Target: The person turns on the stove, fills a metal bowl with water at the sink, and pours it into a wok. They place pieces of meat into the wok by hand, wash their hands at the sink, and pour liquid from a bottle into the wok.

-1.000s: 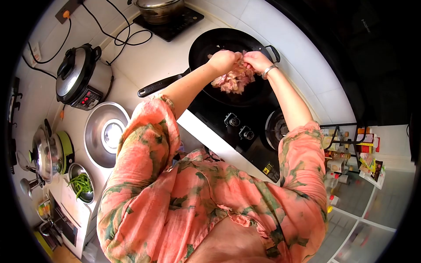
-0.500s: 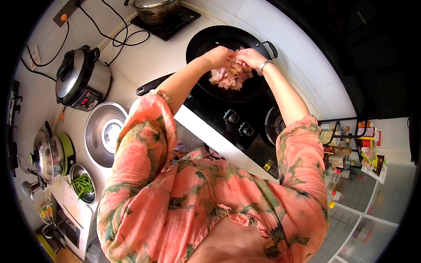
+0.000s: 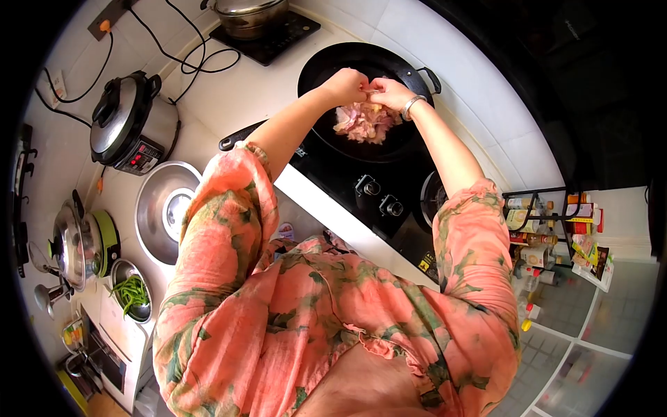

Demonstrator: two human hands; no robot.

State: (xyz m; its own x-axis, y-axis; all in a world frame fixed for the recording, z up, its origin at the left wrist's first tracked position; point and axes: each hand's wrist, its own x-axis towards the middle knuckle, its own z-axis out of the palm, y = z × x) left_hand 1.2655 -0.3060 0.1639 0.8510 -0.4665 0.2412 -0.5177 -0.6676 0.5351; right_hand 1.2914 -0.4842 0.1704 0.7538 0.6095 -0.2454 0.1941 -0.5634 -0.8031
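Pale pink pieces of raw meat [image 3: 366, 125] lie in a heap in the black wok [image 3: 326, 61] on the stove. Over the heap, my left hand [image 3: 346, 86] and my right hand [image 3: 390, 94] meet at the fingertips. Both hands have their fingers pinched together on a piece of meat between them. A silver bracelet [image 3: 411, 105] circles my right wrist. My left forearm passes in front of the wok's handle and hides part of it.
A steel basin [image 3: 149, 212], a pressure cooker [image 3: 128, 125] and a bowl of green peppers [image 3: 130, 295] stand at the left. A pot [image 3: 250, 19] rests on a hotplate behind. Bottles [image 3: 533, 238] fill a rack at the right.
Both hands have shifted slightly left and up, away from the heap, and remain close together. The view has moved a little.
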